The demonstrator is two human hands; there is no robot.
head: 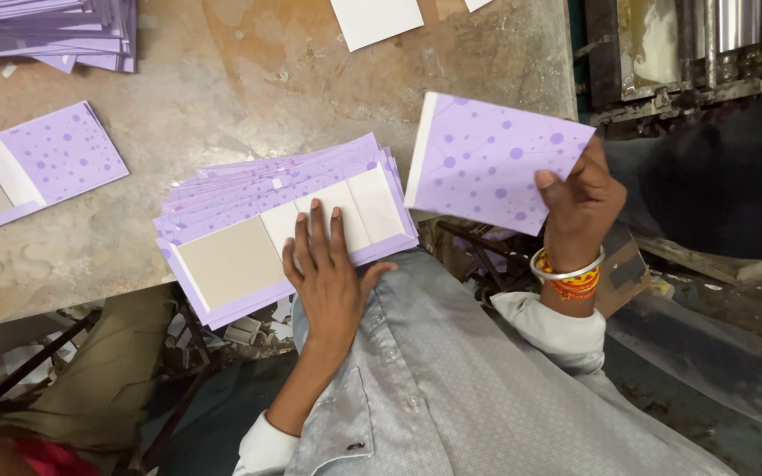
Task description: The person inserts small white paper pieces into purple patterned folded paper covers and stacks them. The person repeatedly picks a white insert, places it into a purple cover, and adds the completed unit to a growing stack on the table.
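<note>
Left hand (332,273) lies flat, fingers spread, pinning the fanned stack of purple dotted card covers (249,211); right hand (579,198) pinches one folded purple cover (487,163) clear, far right.

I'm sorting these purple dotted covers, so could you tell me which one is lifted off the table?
The purple dotted cover pinched in the right hand, held up at the table's right edge. The others lie flat: the fanned stack under the left hand, and one at left.

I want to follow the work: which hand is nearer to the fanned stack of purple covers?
Left. The left hand lies flat on the fanned stack. The right hand is off to its right, holding a single purple cover up.
</note>
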